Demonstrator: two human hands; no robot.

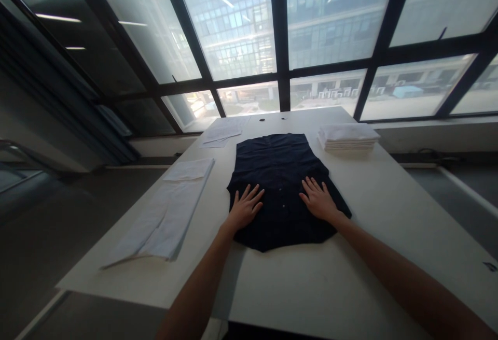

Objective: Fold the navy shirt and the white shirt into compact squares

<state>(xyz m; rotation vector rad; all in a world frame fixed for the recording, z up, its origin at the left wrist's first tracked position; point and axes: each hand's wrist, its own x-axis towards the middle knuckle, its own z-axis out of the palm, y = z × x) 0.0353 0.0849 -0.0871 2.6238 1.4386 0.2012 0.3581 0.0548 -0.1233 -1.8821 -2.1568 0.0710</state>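
Observation:
A dark navy buttoned garment (278, 164), which looks like a vest or a shirt with its sleeves tucked under, lies spread flat on the white table. Small buttons run down its middle. My left hand (246, 207) rests flat on its left side, fingers spread. On the right side of the cloth, my right hand (319, 198) lies palm down with its fingers apart. Neither hand grips anything. The underside of the garment is hidden.
Left of the garment lies folded white cloth (167, 210), with white sheets (221, 132) farther back. A stack of folded white cloths (348, 137) sits at the right rear. The white table (295, 278) reaches toward large windows (327, 24).

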